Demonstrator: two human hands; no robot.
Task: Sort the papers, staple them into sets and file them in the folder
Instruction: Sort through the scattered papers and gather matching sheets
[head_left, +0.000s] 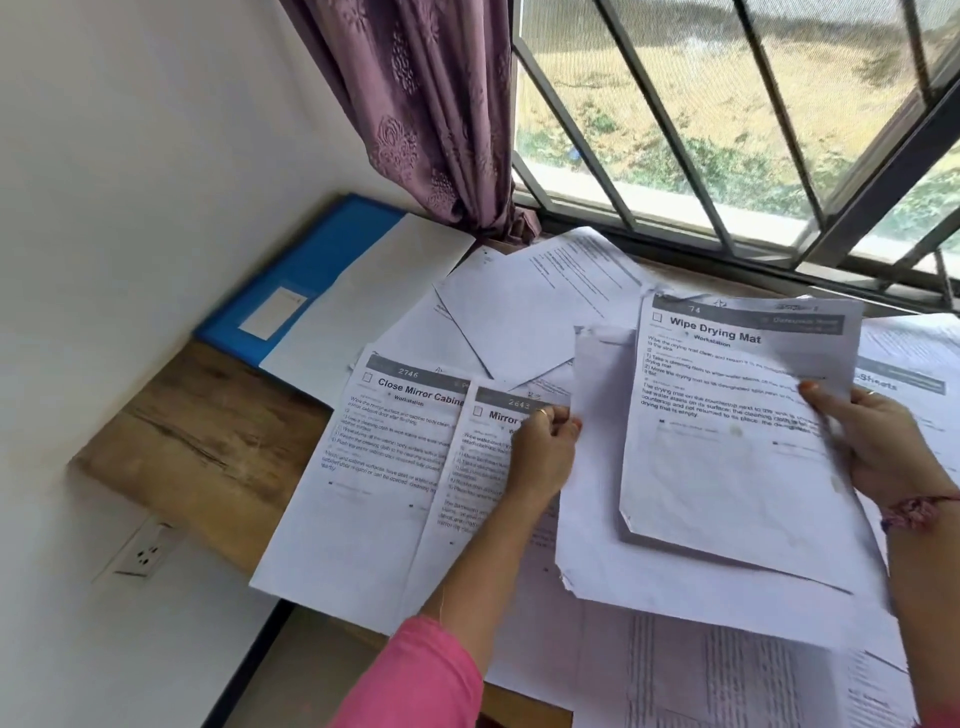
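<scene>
Many printed sheets lie spread over a wooden desk (197, 441). My right hand (878, 447) grips the right edge of a small stack whose top sheet reads "Wipe Drying Mat" (727, 415), lifted above the desk. My left hand (540, 452) pinches the left edge of a blank-backed sheet (597, 467) at the rear of that stack. Under it lie a sheet headed "Close Mirror Cabinet" (363, 467) and one headed "Mirror" (467, 493), partly hidden by my left hand. A blue folder (306, 265) lies at the desk's far left corner, a white sheet (363, 306) overlapping it.
A white wall runs along the left, with a power socket (145, 556) below the desk edge. A purple curtain (431, 114) hangs at the back, beside a barred window (727, 130). More sheets (701, 675) cover the near right of the desk.
</scene>
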